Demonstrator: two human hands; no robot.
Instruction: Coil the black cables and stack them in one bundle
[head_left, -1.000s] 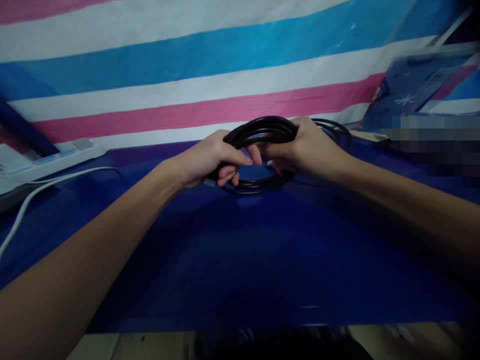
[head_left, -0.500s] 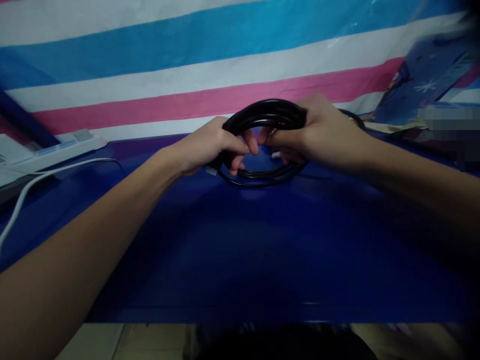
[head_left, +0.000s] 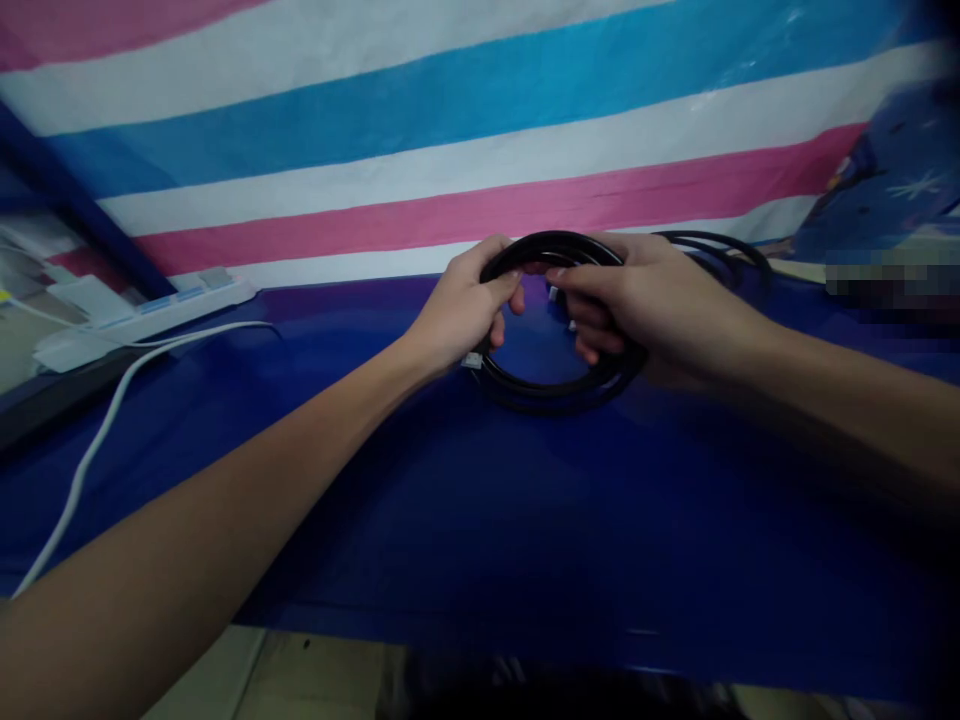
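Note:
A coiled black cable (head_left: 559,387) is between my hands, over the far part of the blue table (head_left: 480,500). My left hand (head_left: 480,295) is closed around the left side of the loops. Below its fingers a cable plug with a metal end (head_left: 472,360) pokes out. My right hand (head_left: 637,295) is wrapped round the upper right of the coil, thumb pointing inward. Near its fingertips, inside the ring, show small pale metal bits (head_left: 553,293). Further loops of black cable (head_left: 720,240) stick out behind my right hand; where they join is hidden.
A white power strip (head_left: 157,315) with a plug in it stands at the back left, beside a long black object (head_left: 52,405). A white cord (head_left: 90,450) runs toward the left edge. Behind the table hangs a striped sheet (head_left: 465,130). Blue patterned material (head_left: 877,190) stands at the back right.
The view has shifted, so the table and hands sit lower and further right. The coil looks rounder and more open. More cable loops show behind my right hand; both hands keep hold.

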